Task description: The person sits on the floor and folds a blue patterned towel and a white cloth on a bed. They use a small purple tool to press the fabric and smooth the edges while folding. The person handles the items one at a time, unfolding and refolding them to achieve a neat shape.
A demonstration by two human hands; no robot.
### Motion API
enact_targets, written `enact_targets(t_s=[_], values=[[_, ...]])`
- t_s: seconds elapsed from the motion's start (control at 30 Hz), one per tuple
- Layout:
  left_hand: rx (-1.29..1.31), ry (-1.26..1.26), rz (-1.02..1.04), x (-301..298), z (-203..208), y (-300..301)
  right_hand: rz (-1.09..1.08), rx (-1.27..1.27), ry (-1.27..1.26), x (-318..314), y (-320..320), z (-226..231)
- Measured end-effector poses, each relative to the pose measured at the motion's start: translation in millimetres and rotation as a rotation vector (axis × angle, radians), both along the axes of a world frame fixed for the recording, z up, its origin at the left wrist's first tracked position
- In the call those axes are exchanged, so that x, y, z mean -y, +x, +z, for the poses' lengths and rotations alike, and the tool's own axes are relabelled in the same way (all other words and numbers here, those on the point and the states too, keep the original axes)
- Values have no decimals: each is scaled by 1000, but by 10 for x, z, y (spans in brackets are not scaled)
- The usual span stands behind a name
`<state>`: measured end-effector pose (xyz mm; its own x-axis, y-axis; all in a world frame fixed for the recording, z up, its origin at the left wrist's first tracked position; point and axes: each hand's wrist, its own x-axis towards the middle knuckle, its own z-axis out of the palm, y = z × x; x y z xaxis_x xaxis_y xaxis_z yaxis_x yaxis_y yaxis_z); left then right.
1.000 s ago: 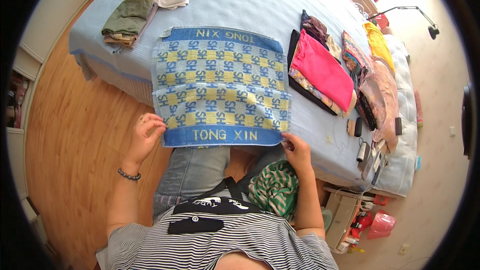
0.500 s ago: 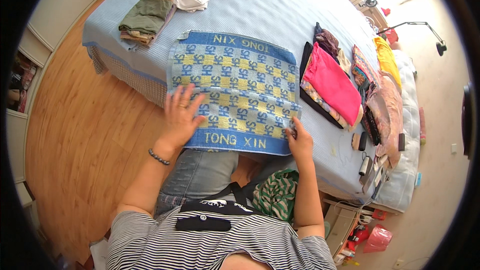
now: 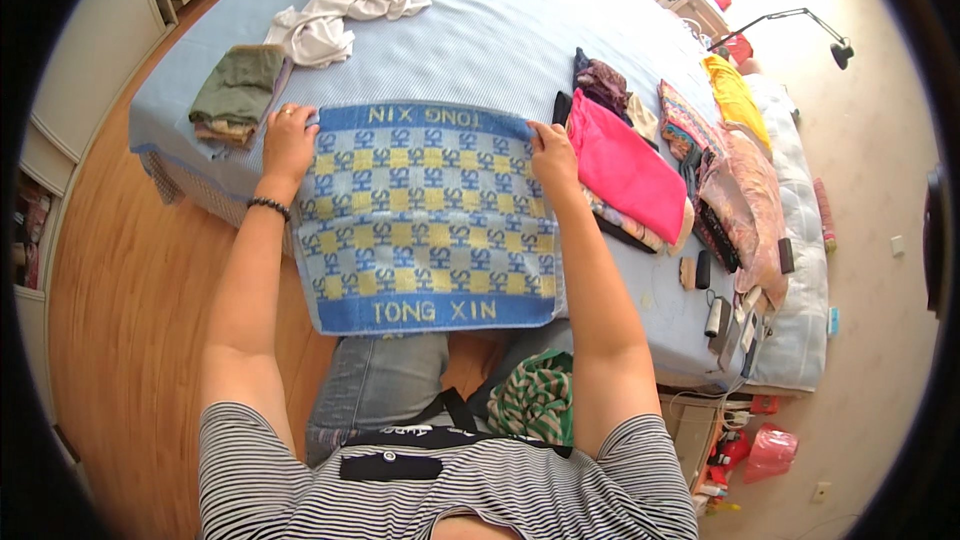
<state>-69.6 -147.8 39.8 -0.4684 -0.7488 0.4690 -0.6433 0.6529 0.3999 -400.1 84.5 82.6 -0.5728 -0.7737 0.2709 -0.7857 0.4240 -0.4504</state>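
A blue and yellow checked towel (image 3: 430, 215) lies spread at the bed's near edge, its near border hanging by my knees. My left hand (image 3: 289, 145) is closed on the towel's far left corner, next to a folded olive-green stack of clothes (image 3: 237, 90). At the far right corner, my right hand (image 3: 552, 152) pinches the towel's edge. Close beside that hand lies a folded bright pink garment (image 3: 625, 170) on top of other folded clothes. A green striped cloth (image 3: 535, 395) sits by my lap, partly behind my right forearm.
The bed wears a light blue cover (image 3: 500, 20). A crumpled white garment (image 3: 350, 5) lies at its far left. More clothes, including a yellow one (image 3: 737, 98), line the right side. Small dark objects (image 3: 703, 270) and cables rest near the right edge. Wooden floor (image 3: 150, 340) stretches left.
Both hands have moved from the towel's near part and sides to its far corners. The left hand's spread fingers have closed on the edge. The view has shifted slightly.
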Motion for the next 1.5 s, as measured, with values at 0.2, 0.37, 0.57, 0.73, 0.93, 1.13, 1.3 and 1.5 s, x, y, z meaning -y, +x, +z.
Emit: enact_targets(t_s=[0.2,0.37,0.57,0.73,0.93,1.13,1.3,1.5], values=[[-200,163,40,213,-48,51,-9,-96,236,418,-284,-87],[-710,598,-52,251,-74,302,93,-44,93,250,-269,143],[-727,750,-176,-846,628,912,187,-139,-64,-1024,249,718],[-710,731,-366,-1800,299,1514,180,-189,-119,-2157,1033,489],[-602,1037,-353,-2162,-774,1800,113,-84,-11,-2665,1256,-140],[-1024,1688,-293,-1958,-835,1240,-292,315,61,-2771,446,-323],[-1200,1881,-290,-1873,-999,1081,-491,-21,114,-2676,-99,-580],[-1124,1630,-354,-1949,-377,1231,-307,94,-83,-2053,762,-398]])
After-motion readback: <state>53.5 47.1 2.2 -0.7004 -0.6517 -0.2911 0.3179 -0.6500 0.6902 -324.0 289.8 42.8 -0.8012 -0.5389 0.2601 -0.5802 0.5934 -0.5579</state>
